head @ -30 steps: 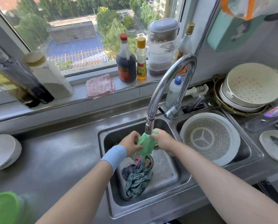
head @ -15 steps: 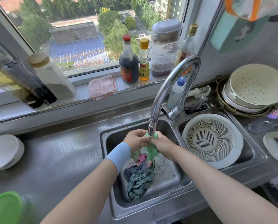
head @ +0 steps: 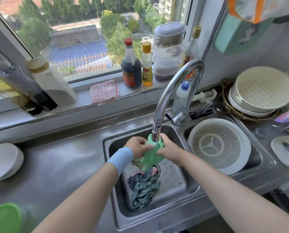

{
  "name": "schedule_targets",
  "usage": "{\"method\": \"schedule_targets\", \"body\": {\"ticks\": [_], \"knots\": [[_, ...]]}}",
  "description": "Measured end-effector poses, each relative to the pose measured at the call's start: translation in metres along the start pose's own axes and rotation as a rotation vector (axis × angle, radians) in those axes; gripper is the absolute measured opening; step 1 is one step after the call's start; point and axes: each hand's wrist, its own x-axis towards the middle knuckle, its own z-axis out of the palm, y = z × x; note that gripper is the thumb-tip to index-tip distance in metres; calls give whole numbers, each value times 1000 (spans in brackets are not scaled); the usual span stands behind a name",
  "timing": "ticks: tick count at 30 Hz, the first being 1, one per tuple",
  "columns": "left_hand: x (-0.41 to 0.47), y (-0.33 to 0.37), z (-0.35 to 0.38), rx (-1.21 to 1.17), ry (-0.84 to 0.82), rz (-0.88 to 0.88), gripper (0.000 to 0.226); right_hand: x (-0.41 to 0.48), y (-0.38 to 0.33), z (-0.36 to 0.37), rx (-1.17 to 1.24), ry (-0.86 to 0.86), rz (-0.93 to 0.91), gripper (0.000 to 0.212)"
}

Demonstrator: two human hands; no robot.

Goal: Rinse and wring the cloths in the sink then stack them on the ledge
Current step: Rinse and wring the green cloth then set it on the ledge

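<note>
Head view: at the centre of the frame we hold the green cloth point(head: 151, 157) bunched right under the faucet point(head: 157, 133) spout, above the left basin of the sink point(head: 182, 184). Our left hand point(head: 137, 147), above a blue wristband point(head: 121, 157), grips the cloth's left side with curled fingers. Our right hand point(head: 169, 150) clasps its right side, and the cloth's tail hangs down between them. Just below, a crumpled pile of cloths point(head: 143, 187) lies in the basin. Higher in the frame, a pink checked cloth point(head: 104, 92) lies on the window ledge point(head: 83, 102), left of a dark bottle point(head: 131, 71). A white colander point(head: 219, 145) fills the right basin.
</note>
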Motion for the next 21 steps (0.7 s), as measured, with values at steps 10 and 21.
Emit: {"method": "schedule_targets", "body": {"ticks": [10,21], "knots": [[-7,-2,2,-255,-138,75,36,-2,-10,-1,-108,39,-29,13],[3,19,1,-34,-126,60,30,19,-39,-59,-486,500,-143,40]]}}
